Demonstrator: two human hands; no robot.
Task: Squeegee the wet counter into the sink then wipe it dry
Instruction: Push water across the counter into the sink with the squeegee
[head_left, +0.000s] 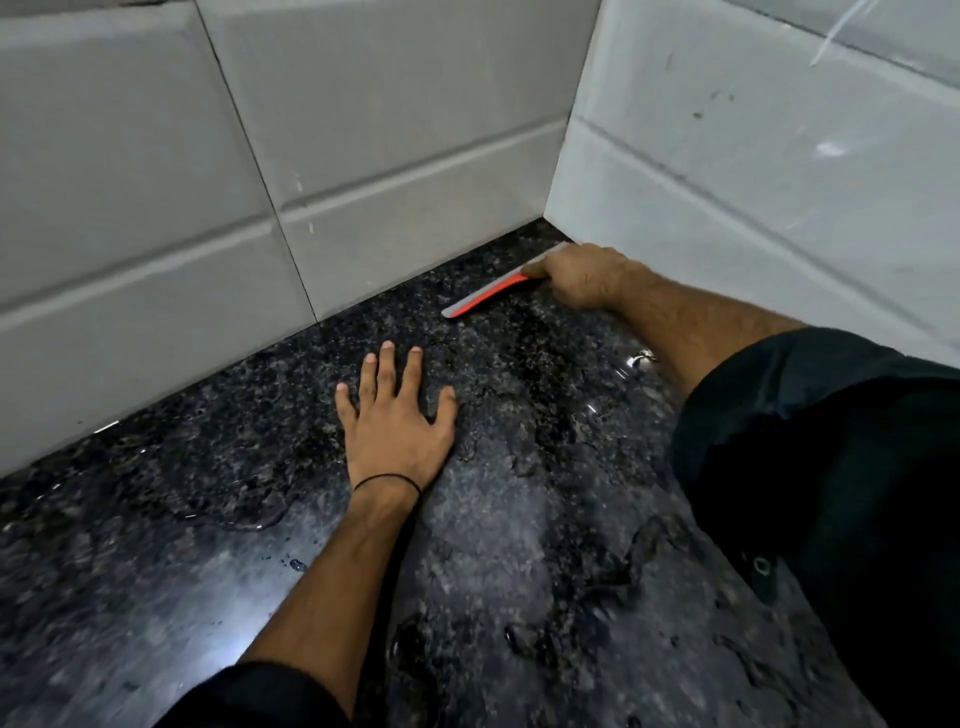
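Note:
A dark speckled granite counter fills the lower part of the view, with puddles and streaks of water on it. My right hand is closed around a red and grey squeegee in the far corner where the two tiled walls meet. The blade rests on the counter and points left. My left hand lies flat on the wet counter with its fingers spread, nearer to me and left of the squeegee. The sink is not in view.
White tiled walls close the counter at the back and on the right. My dark sleeve covers the right side of the counter.

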